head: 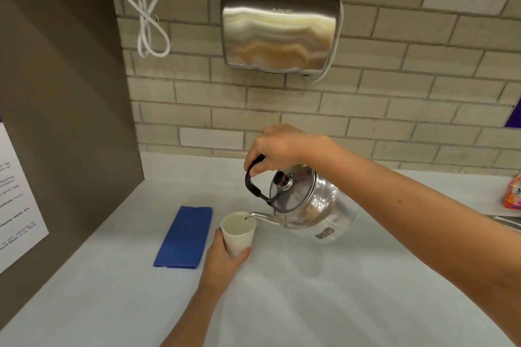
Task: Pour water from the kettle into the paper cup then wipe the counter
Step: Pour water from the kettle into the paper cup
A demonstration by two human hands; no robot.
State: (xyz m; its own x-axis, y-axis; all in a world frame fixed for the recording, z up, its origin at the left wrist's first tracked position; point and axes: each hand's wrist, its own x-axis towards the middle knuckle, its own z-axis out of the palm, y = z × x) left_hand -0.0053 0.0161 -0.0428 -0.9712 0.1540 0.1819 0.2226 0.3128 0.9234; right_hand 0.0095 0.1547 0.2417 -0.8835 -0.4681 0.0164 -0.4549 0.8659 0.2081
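Observation:
A shiny steel kettle with a black handle is tilted to the left above the white counter. My right hand grips its handle from above. The spout tip sits over the rim of a white paper cup, which holds some water. My left hand is wrapped around the cup's lower part and holds it on or just above the counter. A folded blue cloth lies flat on the counter just left of the cup.
A steel hand dryer with a white looped cord hangs on the brick wall behind. A brown side wall with a white paper notice closes the left. An orange packet sits at the far right edge.

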